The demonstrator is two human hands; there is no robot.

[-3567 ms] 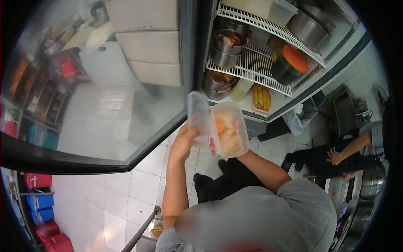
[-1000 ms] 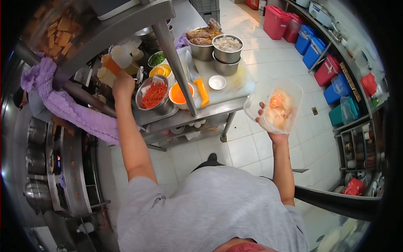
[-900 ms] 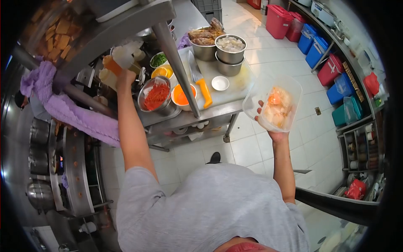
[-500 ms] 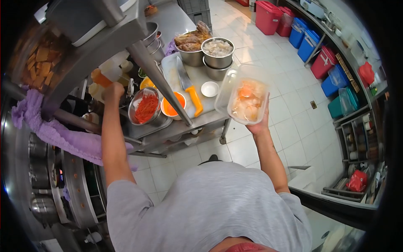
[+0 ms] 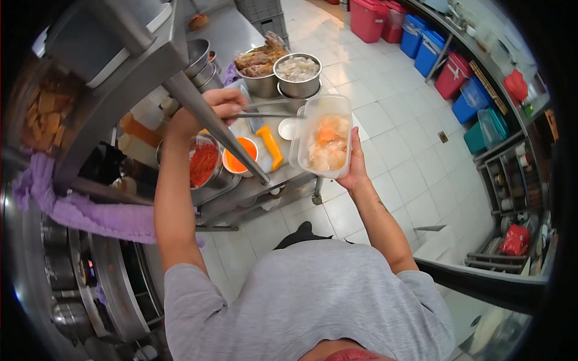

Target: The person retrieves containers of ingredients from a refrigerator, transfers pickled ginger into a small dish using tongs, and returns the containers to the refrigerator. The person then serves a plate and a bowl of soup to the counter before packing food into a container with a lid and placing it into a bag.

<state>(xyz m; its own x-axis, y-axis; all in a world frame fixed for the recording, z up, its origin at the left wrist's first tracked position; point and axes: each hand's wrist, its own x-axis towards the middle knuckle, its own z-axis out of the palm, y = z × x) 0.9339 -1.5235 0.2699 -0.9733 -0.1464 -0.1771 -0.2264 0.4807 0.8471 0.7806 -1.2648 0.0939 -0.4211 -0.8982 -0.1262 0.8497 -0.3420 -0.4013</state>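
Note:
Metal tongs are gripped in my left hand, which is closed and partly behind the steel post. Their two arms point right, spread apart, toward the plastic container. My right hand holds that clear plastic container tilted up, fingers around its right side and base. Pale, orange-tinged food pieces sit inside it, and a second clear plastic edge shows along its left side. Below the tongs lies a knife with a yellow handle, next to a small white bowl.
A steel bowl of shredded red food and a white cup of orange sauce stand near the table's front. Behind are steel pots of pale pieces and browned meat. The steel post rises between my arms.
My left hand has moved right from among the bottles and now holds tongs over the table. The container in my right hand has shifted slightly left in view.

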